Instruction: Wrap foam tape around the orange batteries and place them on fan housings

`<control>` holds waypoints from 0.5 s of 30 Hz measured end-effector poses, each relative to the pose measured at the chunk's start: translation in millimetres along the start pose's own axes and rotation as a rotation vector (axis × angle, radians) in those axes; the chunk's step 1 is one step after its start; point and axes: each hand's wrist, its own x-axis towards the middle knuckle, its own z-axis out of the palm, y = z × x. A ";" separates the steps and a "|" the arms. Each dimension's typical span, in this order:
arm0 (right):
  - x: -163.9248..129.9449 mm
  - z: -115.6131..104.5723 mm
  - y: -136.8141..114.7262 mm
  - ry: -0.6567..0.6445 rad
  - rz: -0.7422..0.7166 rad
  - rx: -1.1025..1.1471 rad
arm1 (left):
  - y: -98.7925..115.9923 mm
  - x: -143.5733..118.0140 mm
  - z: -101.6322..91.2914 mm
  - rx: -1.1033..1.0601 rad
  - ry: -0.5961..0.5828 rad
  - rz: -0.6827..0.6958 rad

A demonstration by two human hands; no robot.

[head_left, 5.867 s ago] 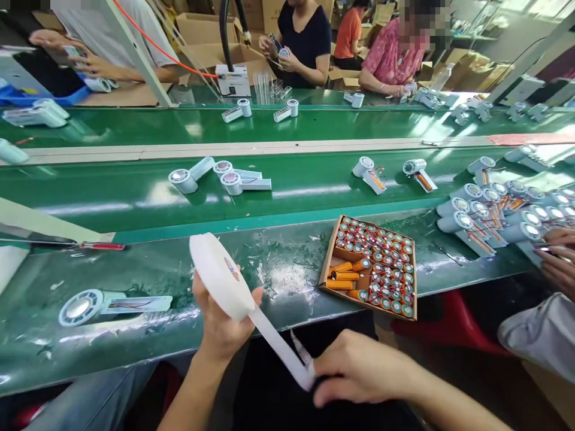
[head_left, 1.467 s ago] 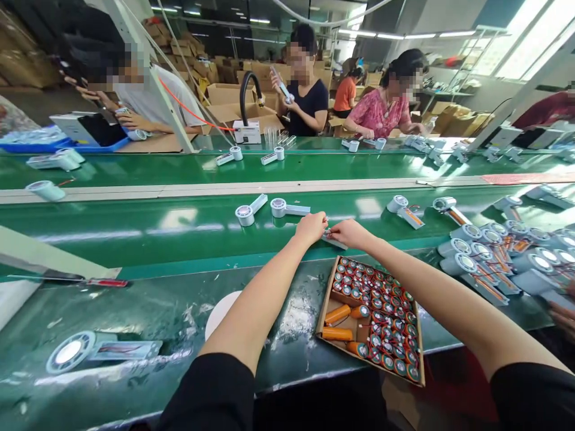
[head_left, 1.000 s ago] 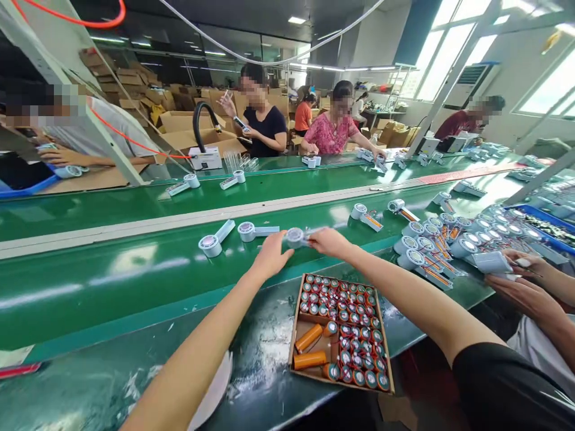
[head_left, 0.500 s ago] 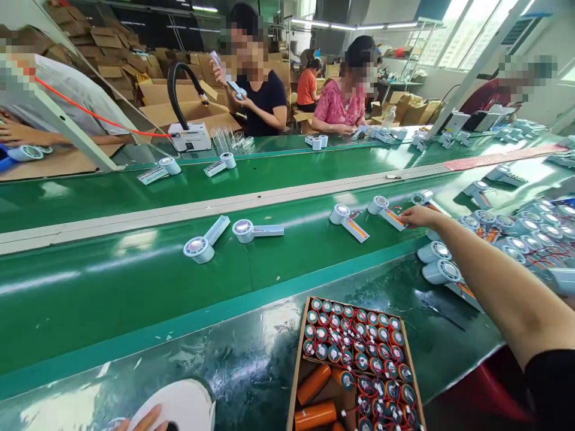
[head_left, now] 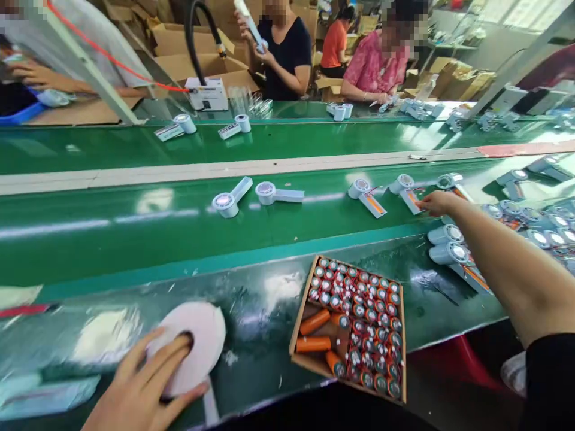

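Note:
My left hand (head_left: 150, 377) lies over a roll of white tape (head_left: 209, 338) on the near bench. Its fingertips reach into the core, the thumb is by the lower edge, and a loose strip hangs down. My right hand (head_left: 435, 203) stretches to the belt, fingers closed on the handle end of a white handheld fan (head_left: 403, 183) with an orange strip along its open handle. Similar fans lie left of it: one with an orange strip (head_left: 360, 189) and two with pale handles, a flat one (head_left: 266, 193) and a tilted one (head_left: 225, 204).
A cardboard box (head_left: 295, 353) of orange batteries with red wires stands on the bench. More fans (head_left: 449, 252) crowd the right side. A green conveyor belt (head_left: 112, 239) runs across. Beyond it, people work near a white machine (head_left: 208, 94) with a black hose.
The view has tilted down and shifted, so more of my left hand, the tape roll and the battery box shows. My right hand stays at the same fan.

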 end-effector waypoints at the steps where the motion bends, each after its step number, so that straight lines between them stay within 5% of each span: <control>1: -7.9 -11.3 -14.1 -0.035 0.019 -0.021 | 13.5 5.4 -5.6 -0.013 0.004 -0.008; 4: -65.4 -49.2 -82.4 0.017 -0.047 0.059 | 62.3 23.7 -20.3 -0.056 -0.027 -0.052; 6: -139.3 -73.7 -138.5 0.055 -0.295 0.406 | 93.7 36.7 -24.9 -0.094 -0.046 -0.006; 8: -229.2 -90.1 -193.8 -0.399 -0.677 0.801 | 117.5 46.9 -26.4 -0.099 -0.009 0.086; 10: -311.1 -91.1 -242.7 -0.733 -0.925 0.916 | 129.2 53.0 -26.7 -0.096 0.053 0.156; 12: -366.7 -77.8 -276.5 -0.800 -1.116 0.950 | 128.7 56.1 -26.0 -0.156 0.129 0.109; 15: -391.4 -57.7 -286.3 -0.737 -1.286 0.750 | 117.5 54.8 -22.2 -0.363 0.151 -0.169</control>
